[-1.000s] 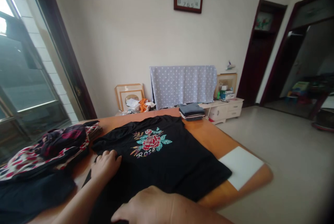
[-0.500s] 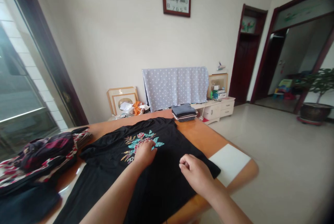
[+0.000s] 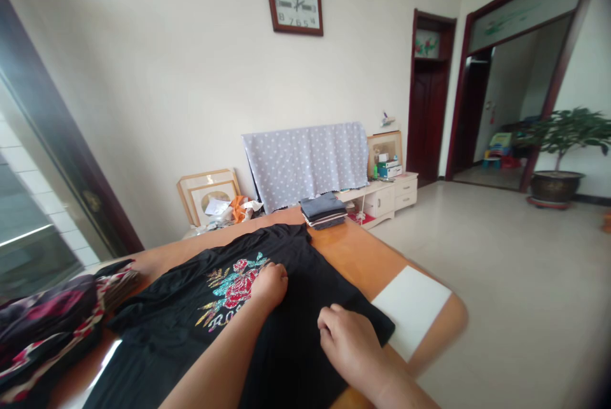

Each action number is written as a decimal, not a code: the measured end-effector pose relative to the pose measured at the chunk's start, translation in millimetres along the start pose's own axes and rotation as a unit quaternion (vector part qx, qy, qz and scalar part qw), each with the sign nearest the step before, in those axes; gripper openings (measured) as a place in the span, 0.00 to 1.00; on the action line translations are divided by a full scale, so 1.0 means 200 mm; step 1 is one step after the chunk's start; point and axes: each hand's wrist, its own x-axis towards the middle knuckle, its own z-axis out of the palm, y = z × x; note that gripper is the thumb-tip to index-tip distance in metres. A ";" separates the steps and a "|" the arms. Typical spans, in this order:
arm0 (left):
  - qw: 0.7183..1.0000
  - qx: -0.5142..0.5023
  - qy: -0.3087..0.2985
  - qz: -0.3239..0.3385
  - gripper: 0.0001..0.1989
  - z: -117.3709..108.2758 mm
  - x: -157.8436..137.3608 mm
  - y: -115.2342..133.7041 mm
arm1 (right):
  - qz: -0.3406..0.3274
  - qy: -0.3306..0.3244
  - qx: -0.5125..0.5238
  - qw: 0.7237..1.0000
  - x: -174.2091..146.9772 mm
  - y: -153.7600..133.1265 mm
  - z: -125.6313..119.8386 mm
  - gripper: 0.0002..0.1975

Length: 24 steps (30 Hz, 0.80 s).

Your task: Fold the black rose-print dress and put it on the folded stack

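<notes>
Head view: looking down on a shirt (image 3: pixel 301 313) spread across the table (image 3: pixel 358 250), with left hand (image 3: pixel 270 285) curled by the rose print (image 3: pixel 238 288), right hand (image 3: pixel 351 340) curled near the white sheet (image 3: pixel 413 308), pinching cloth or not, cannot tell

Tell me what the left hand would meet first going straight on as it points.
Passing over the black fabric shirt with a red rose design, the left hand would probably meet the rectangular stack of folded grey and dark cloth first; the hand's exact height is unclear.
</notes>
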 end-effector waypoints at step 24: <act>0.998 -0.048 0.040 -0.027 0.02 0.07 0.05 -0.15 | -0.133 0.023 0.035 0.990 0.02 -0.04 0.05 0.06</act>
